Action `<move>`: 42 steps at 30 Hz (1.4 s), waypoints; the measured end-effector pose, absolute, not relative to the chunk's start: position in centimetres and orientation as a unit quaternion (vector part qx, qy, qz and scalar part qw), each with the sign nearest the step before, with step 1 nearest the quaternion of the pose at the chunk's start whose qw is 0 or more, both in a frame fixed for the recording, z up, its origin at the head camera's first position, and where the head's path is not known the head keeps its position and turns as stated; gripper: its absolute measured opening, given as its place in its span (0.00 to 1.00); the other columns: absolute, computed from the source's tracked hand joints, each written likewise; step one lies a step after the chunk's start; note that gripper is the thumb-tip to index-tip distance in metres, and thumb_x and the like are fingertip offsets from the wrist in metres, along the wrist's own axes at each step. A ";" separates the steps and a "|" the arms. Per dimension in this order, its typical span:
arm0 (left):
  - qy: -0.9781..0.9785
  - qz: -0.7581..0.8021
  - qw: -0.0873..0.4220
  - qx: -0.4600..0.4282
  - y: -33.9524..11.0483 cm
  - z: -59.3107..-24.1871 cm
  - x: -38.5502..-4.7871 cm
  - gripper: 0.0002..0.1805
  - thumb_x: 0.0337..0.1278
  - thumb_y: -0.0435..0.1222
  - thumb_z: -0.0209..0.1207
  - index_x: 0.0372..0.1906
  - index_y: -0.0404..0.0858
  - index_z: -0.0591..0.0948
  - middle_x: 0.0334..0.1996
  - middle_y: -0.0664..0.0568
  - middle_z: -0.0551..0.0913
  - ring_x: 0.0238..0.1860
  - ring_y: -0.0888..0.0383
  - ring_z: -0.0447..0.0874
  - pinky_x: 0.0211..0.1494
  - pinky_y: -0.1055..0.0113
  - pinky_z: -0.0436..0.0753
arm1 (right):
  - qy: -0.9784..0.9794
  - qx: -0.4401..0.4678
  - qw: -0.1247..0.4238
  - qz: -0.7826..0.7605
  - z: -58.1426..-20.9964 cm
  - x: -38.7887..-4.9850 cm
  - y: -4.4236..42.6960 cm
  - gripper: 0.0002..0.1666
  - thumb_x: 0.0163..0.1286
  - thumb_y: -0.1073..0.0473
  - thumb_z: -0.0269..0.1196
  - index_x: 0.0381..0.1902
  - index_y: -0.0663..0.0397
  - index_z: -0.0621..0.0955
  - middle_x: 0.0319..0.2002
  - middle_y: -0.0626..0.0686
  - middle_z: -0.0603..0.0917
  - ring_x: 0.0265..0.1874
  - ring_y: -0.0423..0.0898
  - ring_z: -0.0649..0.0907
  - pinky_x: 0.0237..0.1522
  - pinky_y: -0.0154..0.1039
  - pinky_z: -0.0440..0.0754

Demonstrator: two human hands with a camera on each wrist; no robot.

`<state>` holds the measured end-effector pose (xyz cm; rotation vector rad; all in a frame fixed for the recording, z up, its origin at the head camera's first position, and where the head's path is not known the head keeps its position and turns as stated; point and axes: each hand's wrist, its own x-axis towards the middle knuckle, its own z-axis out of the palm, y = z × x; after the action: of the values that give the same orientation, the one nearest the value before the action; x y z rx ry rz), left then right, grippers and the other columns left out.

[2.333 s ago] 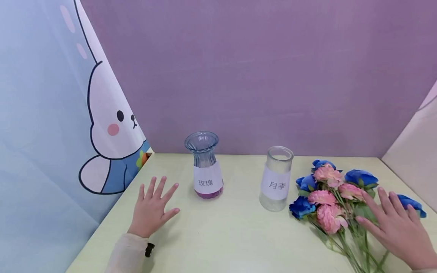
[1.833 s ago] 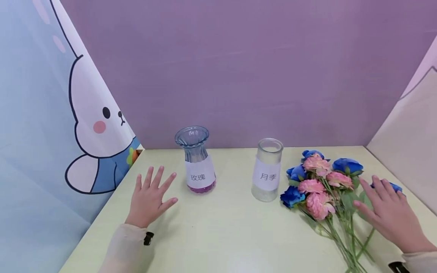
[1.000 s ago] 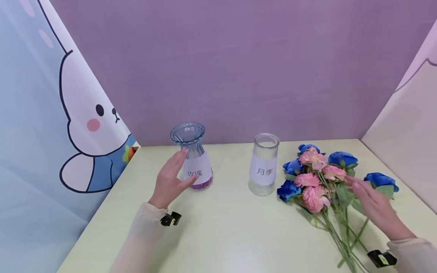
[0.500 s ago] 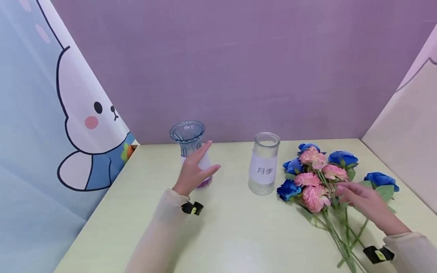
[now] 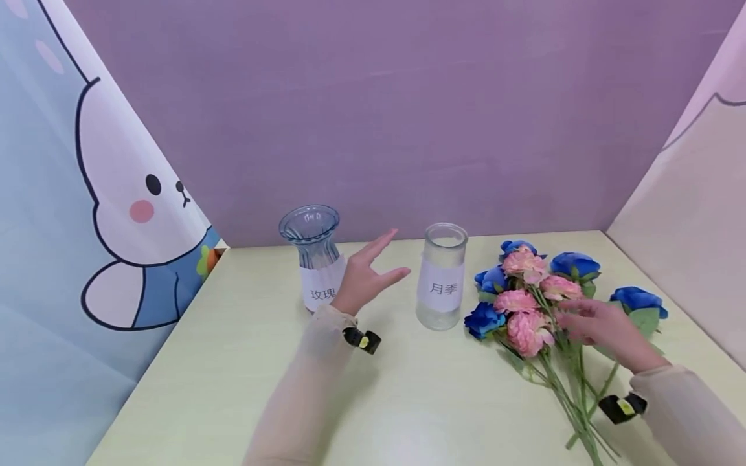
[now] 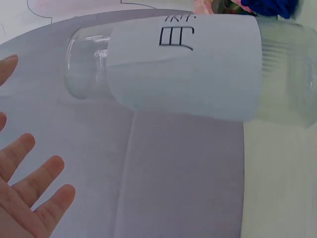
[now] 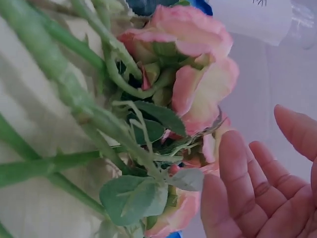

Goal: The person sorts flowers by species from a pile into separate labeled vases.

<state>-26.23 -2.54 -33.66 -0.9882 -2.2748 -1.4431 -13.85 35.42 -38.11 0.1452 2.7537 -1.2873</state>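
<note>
My left hand [image 5: 366,275] hovers between two glass vases, thumb and fingers spread apart, holding nothing. Its fingertips point toward the straight clear vase [image 5: 441,285], which bears a white paper label; in the left wrist view a gap separates the fingers [image 6: 42,181] from it. Behind my left wrist stands the flared bluish vase [image 5: 319,254], its label partly hidden. On the right, my right hand [image 5: 603,327] is at a pile of artificial flowers, beside the pink blooms [image 5: 527,333]. The right wrist view shows its fingers [image 7: 237,171] loosely bent near a leaf, gripping no stem.
Blue flowers [image 5: 485,320] lie around the pink ones, with one blue bloom [image 5: 638,301] apart to the right. Their green stems [image 5: 574,404] run toward the front of the pale table [image 5: 192,388]. A purple backdrop [image 5: 379,116] rises behind.
My left hand has moved right, past the flared vase toward the straight one. My right hand has turned sideways and shifted in over the flowers, its fingers bending. The head view has shifted slightly.
</note>
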 end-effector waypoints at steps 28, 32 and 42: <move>-0.791 -0.530 0.075 -0.295 4.2 -35.2 -28.3 0.39 0.47 0.37 0.72 0.67 0.43 0.71 0.69 0.53 0.65 0.69 0.55 0.63 0.65 0.58 0.73 | 0.873 0.118 0.159 -0.446 -38.1 -19.2 36.7 0.13 0.65 0.63 0.63 0.39 0.73 0.80 0.19 0.48 0.80 0.18 0.41 0.79 0.25 0.36 0.84; -0.788 -0.535 0.083 -0.292 4.5 -35.4 -28.1 0.41 0.46 0.35 0.73 0.68 0.41 0.69 0.70 0.52 0.64 0.66 0.52 0.67 0.61 0.56 0.75 | 0.874 0.110 0.158 -0.446 -38.4 -19.5 36.4 0.07 0.62 0.63 0.64 0.29 0.65 0.83 0.16 0.47 0.79 0.16 0.39 0.79 0.24 0.35 0.84; -0.771 -0.566 0.103 -0.273 4.4 -35.9 -27.9 0.33 0.44 0.30 0.72 0.59 0.35 0.74 0.70 0.51 0.65 0.59 0.48 0.76 0.62 0.55 0.75 | 0.876 0.127 0.160 -0.436 -38.7 -20.0 36.2 0.06 0.61 0.65 0.63 0.29 0.66 0.82 0.18 0.47 0.80 0.17 0.40 0.79 0.25 0.35 0.85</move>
<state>-27.87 4.42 -35.93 -0.8055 -2.2756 -1.6686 -19.99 36.17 -38.70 0.3633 2.5040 -1.2464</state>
